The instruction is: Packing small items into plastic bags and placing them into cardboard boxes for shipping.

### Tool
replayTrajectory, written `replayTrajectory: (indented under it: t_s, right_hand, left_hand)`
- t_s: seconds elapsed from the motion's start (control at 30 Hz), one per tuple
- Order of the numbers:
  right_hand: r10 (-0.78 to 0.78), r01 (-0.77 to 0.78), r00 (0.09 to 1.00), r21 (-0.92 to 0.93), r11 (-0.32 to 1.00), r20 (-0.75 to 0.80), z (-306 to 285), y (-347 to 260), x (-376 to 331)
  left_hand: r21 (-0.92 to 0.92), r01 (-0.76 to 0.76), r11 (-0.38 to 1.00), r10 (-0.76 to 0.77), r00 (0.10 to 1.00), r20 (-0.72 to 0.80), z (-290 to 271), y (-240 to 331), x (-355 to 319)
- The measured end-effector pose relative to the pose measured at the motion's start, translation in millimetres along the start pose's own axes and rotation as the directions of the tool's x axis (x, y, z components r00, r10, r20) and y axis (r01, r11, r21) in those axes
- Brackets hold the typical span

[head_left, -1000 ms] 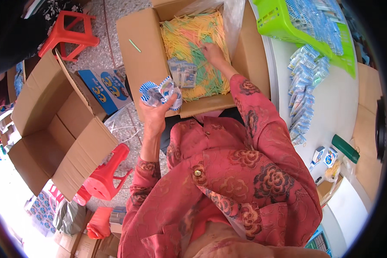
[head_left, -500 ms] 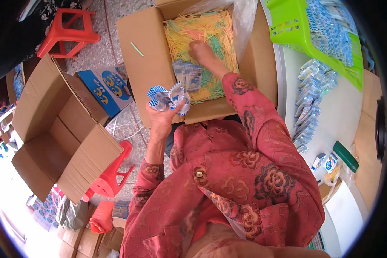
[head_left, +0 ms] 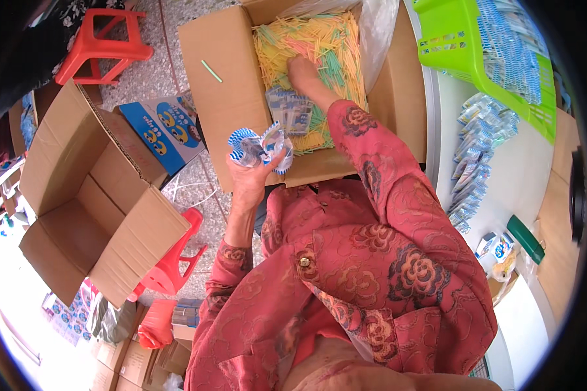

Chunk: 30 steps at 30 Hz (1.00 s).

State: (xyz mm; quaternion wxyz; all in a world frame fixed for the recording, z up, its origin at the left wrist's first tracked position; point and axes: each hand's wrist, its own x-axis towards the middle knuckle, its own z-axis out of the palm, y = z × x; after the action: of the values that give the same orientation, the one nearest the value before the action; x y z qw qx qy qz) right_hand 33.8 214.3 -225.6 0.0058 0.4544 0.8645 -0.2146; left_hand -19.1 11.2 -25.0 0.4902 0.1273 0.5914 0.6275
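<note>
Left hand (head_left: 246, 177): fingers and thumb closed around clear striped packets (head_left: 259, 150), blue and white at the edges. The packets are gripped low and fan out beyond the fingertips on the far side; thumb to their right, the other fingers to their left. Exact count cannot be told. Hand is at the near left corner of the box.

Right hand (head_left: 302, 74): reaches into the box, fingers bent down among thin coloured sticks (head_left: 339, 42) in yellow, green and orange. Fingertips are hidden behind the hand; cannot tell whether they grasp any. Sticks lie around the hand, on its far side and to its right.

Just nearer than the right hand, a bunch of flat packets (head_left: 292, 116) rests on the sticks. Cardboard box (head_left: 218, 107) surrounds these; one loose green stick (head_left: 211, 71) lies on its left flap.

Right: white table (head_left: 512, 176) with a row of filled packets (head_left: 473, 163); far right, green basket (head_left: 447, 49) of similar packets. Left: open carton (head_left: 137, 244), near a red stool (head_left: 163, 277).
</note>
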Motion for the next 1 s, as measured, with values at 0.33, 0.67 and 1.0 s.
replayTrajectory:
  t_s: [0.33, 0.67, 1.0]
  right_hand:
    - [-0.042, 0.039, 0.999, 0.239, 0.970, 0.008, -21.7, 45.1, -0.8]
    - [-0.151, -0.613, 0.699, 0.694, 0.377, 0.699, -63.8, 67.3, -72.4]
    - [-0.132, -0.377, 0.694, 0.513, 0.771, 0.708, -59.2, 51.5, -144.3]
  left_hand:
    - [0.033, -0.004, 0.999, 0.004, 1.000, 0.000, 3.0, -2.3, -5.4]
    - [0.051, -0.061, 0.997, 0.054, 0.991, 0.126, 8.7, -3.9, -3.2]
    - [0.069, -0.122, 0.990, 0.109, 0.980, 0.167, 13.6, -4.6, -18.8]
